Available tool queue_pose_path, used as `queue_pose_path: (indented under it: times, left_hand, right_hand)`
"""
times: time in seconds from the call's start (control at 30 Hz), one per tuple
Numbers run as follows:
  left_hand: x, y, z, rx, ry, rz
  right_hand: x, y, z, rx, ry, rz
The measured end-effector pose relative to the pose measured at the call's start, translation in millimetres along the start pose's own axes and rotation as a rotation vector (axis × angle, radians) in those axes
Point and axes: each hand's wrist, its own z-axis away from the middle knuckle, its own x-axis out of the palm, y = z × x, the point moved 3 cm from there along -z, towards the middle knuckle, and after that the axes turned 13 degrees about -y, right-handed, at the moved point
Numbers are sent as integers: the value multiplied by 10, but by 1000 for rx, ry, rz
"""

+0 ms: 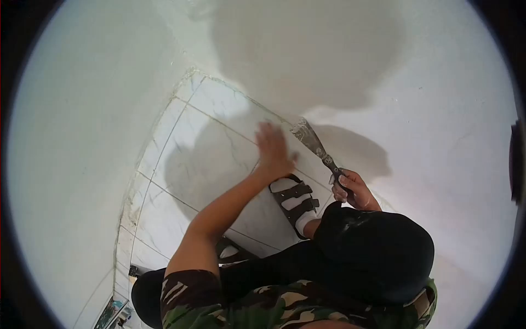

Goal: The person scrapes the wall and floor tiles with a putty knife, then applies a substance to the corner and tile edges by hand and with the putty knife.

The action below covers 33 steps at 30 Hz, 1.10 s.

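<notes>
Head view, looking steeply down into a room corner. White plastered wall (427, 109) fills the right and top of the frame; a second pale wall (71, 137) fills the left. Between them, a floor of glossy white marble-look tiles (213, 148) with thin grout lines runs from centre to lower left. Rough plaster residue along the floor edge at upper centre.

Left hand (272, 151): grip apart, fingers spread, palm flat near the wall-floor joint at centre frame; slightly blurred.

Right hand (352, 189): grip clamped on the dark handle of a plaster-smeared metal putty knife (313, 143). Blade points up-left, its tip at the base of the right wall, just beside the left hand.

Below the hands: a foot in a white sock and black strapped sandal (296, 200) on the tiles. Camouflage-print sleeve (186, 296) at the bottom edge, dark trousers (378, 252) at lower right.
</notes>
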Motion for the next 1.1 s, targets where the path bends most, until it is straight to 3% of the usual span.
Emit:
queue_pose_path:
  times: [0.03, 0.07, 0.13, 0.17, 0.23, 0.27, 0.33, 0.4, 0.5, 0.6, 0.7, 0.73, 0.8, 1.0, 1.1]
  left_hand:
    - [174, 136, 32, 176, -90, 55]
    - [228, 384, 168, 414, -331, 114]
    - [265, 904, 355, 673, -1107, 360]
    - [252, 966, 419, 684, -1102, 371]
    - [124, 975, 586, 760, -440, 287]
    - [66, 916, 514, 667, -335, 392]
    - [-256, 603, 342, 528, -393, -220]
    - [-541, 87, 195, 119, -14, -246]
    - [-797, -363, 248, -40, -5, -235]
    - [-728, -408, 344, 472, -271, -199]
    - [-611, -476, 506, 624, -256, -131]
    - [-608, -427, 554, 620, -262, -128]
    - [-751, -295, 594, 463, 156, 115]
    - [-532, -69, 358, 482, 196, -185]
    - [-476, -25, 328, 414, 226, -147]
  right_hand:
    - [-10, -14, -30, 11, 23, -2]
    - [-18, -24, -50, 22, 48, -2]
    - [119, -116, 3, 5, 77, 19]
    - [143, -144, 16, 7, 97, 22]
    - [290, -180, 70, 39, 114, 24]
    - [354, -255, 123, 55, 141, 49]
    - [328, -263, 128, 85, 150, 59]
    - [255, -198, 28, 92, 129, 72]
    - [122, -112, -41, 172, 232, 142]
    - [31, -21, -186, 193, 275, -2]
    - [86, 116, -420, 230, 297, -51]
    - [132, 144, -505, 281, 349, 15]
    - [107, 272, -611, 339, 410, 25]
    - [184, 384, -736, 379, 512, 192]
    - [297, 324, -800, 384, 573, 315]
